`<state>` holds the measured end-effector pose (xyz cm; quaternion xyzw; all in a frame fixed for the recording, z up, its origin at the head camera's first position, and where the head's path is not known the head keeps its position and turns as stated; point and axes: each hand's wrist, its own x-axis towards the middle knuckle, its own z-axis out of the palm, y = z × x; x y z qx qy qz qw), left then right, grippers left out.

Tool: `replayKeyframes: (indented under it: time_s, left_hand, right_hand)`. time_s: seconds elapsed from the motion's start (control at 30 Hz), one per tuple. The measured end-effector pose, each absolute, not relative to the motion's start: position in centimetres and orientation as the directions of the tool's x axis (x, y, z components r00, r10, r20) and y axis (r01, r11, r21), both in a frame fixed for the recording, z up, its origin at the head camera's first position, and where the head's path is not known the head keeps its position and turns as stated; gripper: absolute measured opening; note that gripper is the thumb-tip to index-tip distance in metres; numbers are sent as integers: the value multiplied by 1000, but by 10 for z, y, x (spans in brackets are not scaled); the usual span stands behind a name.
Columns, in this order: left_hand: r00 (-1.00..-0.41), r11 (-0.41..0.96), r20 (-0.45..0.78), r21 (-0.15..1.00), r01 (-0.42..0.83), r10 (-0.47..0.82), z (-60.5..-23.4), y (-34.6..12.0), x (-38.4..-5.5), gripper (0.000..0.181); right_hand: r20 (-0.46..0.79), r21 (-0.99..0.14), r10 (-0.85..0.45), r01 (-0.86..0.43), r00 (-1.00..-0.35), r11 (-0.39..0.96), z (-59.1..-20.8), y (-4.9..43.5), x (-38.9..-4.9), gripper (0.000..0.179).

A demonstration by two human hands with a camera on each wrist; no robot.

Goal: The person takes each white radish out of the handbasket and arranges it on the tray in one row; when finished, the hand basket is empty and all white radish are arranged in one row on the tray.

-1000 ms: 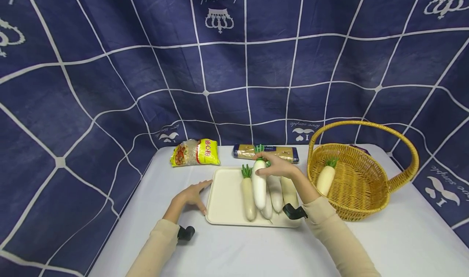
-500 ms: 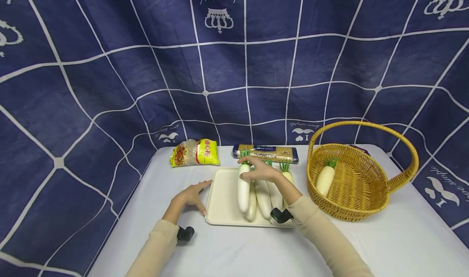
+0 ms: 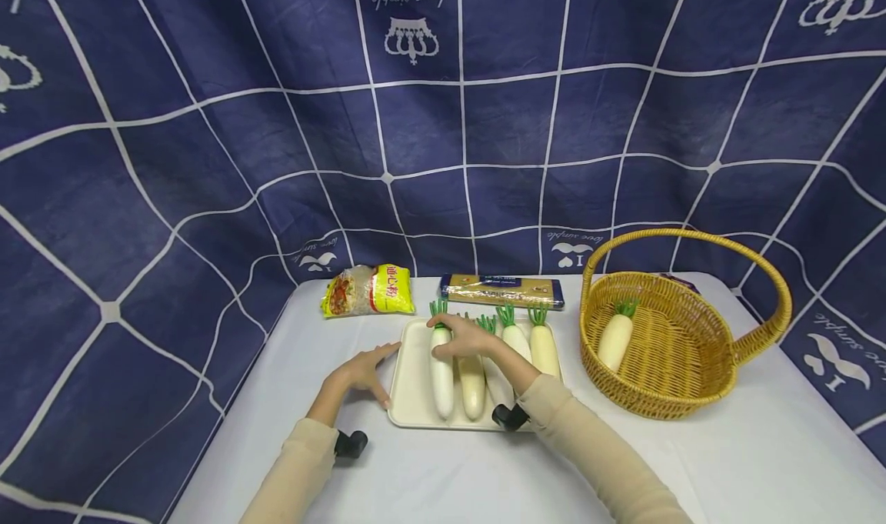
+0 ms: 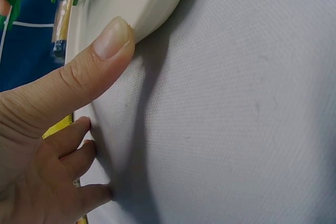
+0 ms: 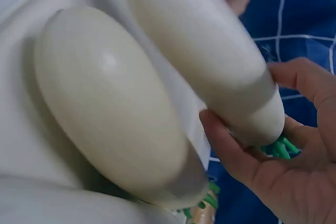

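My right hand (image 3: 465,337) pinches a white radish (image 3: 441,385) near its green leafy top, over the left part of the cream tray (image 3: 408,401). In the right wrist view, the thumb and fingers sit on either side of this radish (image 5: 205,40). Beside it lies a yellowish radish (image 3: 473,389), with several more to its right, leaves pointing away; my right forearm partly covers them. My left hand (image 3: 361,372) is at the tray's left edge, fingers spread and holding nothing. The left wrist view has its thumb (image 4: 107,45) right at the tray's rim.
At the right stands a wicker basket (image 3: 664,397) with a tall handle and one radish (image 3: 616,339) inside. A yellow pasta bag (image 3: 368,289) lies behind the tray at left. A long packet (image 3: 501,291) lies behind its middle. A blue curtain (image 3: 429,139) rises behind the table.
My right hand has carried the white radish leftward, past the yellowish one, and lowered it over the tray's left part. The left hand has stayed in place.
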<state>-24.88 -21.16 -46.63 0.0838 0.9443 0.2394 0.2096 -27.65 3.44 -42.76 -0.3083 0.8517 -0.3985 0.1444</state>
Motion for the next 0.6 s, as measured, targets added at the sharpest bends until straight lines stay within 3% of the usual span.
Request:
replayKeyframes:
  time_s: [0.27, 0.43, 0.6]
  left_hand:
    - [-896, 869, -349, 490, 75, 274, -465, -212, -247, 116]
    - [-896, 868, -348, 490, 79, 277, -465, -213, -248, 116]
    - [-898, 865, -340, 494, 83, 280, -466, -213, -247, 116]
  right_hand:
    - [21, -606, -667, -540, -745, 584, -440, 21, -270, 37]
    - [-74, -544, -640, -507, -765, 669, -437, 14, -264, 40]
    - [-56, -456, -614, -527, -787, 717, -438, 11, -259, 46]
